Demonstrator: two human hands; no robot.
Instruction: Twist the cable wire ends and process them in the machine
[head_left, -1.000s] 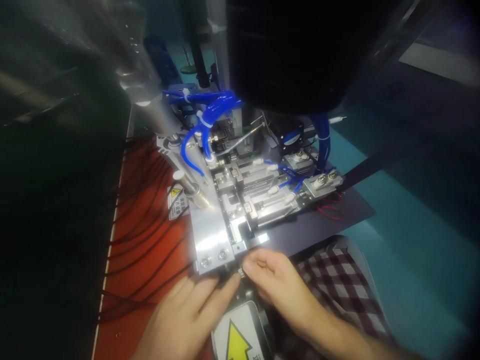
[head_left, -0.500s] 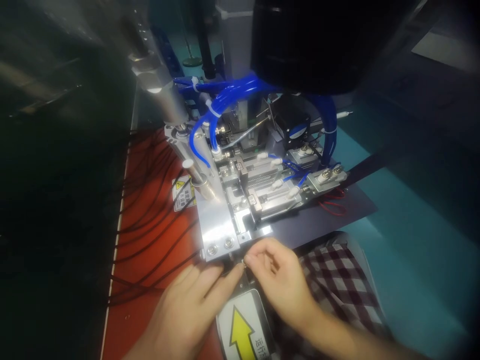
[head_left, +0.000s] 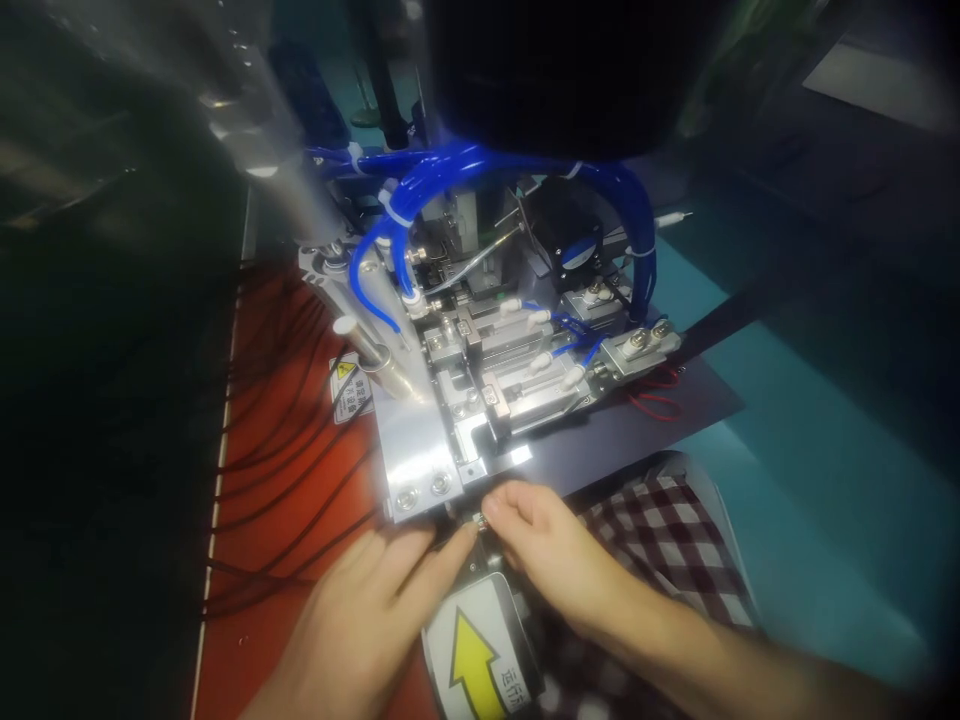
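Observation:
My left hand lies at the front of the metal plate, thumb stretched apart from the other fingers. Its thumb tip touches or nearly touches a tiny shiny metal part; the other fingertips are partly hidden at the plate's front edge. From the other side, my right hand meets it with thumb and forefinger pinched together by that part. Whatever the pinch holds is too small to name. Just below the hands is a white label with a yellow arrow.
Behind the plate stand small pneumatic cylinders fed by bundled blue tubes. A metal post rises from the plate. Black cables cross the red surface on the left. A large dark housing hangs overhead.
The whole view has shifted, so the machine appears farther left. My right hand's fingers are curled closer together at the small metal part; my left hand keeps nearly the same pose.

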